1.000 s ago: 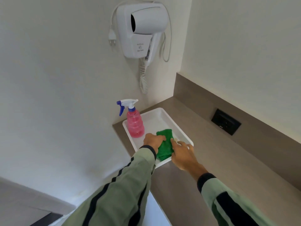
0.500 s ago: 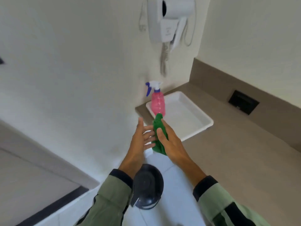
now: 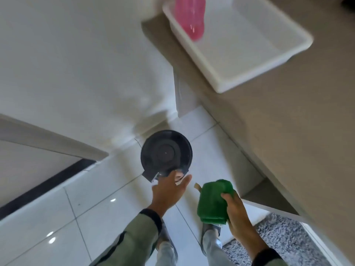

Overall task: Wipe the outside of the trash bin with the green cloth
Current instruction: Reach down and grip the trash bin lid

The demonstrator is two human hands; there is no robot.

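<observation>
A round dark trash bin (image 3: pixel 166 152) with a lid stands on the white floor tiles below me, in the corner beside the counter. My left hand (image 3: pixel 169 189) reaches down with fingers apart, its fingertips at the bin's near rim; I cannot tell whether they touch it. My right hand (image 3: pixel 237 212) grips the folded green cloth (image 3: pixel 214 201), held in the air to the right of the bin and a little nearer to me.
A brown counter (image 3: pixel 278 121) runs along the right, bearing a white tray (image 3: pixel 249 60) with a pink spray bottle (image 3: pixel 190 18). A grey shaggy rug (image 3: pixel 284 239) lies at lower right. My feet show at the bottom. White wall on the left.
The view has tipped down from the counter to the floor. Both hands have dropped from beside the tray; the right carries the cloth, the left has stretched toward the bin.
</observation>
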